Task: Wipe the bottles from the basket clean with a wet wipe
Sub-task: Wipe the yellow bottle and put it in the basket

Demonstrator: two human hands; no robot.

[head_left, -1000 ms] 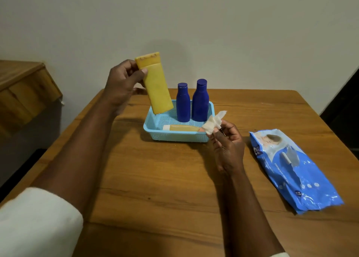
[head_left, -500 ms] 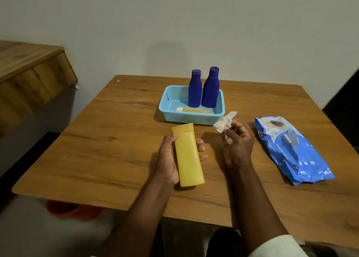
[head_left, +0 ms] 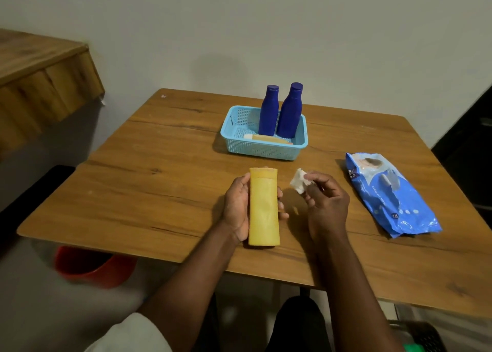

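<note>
My left hand (head_left: 237,206) grips a flat yellow bottle (head_left: 263,208) over the table's near middle, its face turned up, its cap end pointing away from me. Just right of it, my right hand (head_left: 326,201) pinches a crumpled white wet wipe (head_left: 298,183) between thumb and fingertips; the wipe is a short gap from the bottle. Farther back stands a light blue basket (head_left: 262,149) holding two upright dark blue bottles (head_left: 269,111) (head_left: 290,111) and a small tan tube (head_left: 267,138) lying along its front.
A blue pack of wet wipes (head_left: 390,193) lies on the wooden table (head_left: 149,181) to the right. A red bin (head_left: 90,268) sits on the floor under the table's left front edge. A wooden shelf (head_left: 40,80) juts out at the left.
My left hand brought the yellow bottle down from beside the basket to in front of me. My right hand with the wipe has shifted slightly toward the bottle.
</note>
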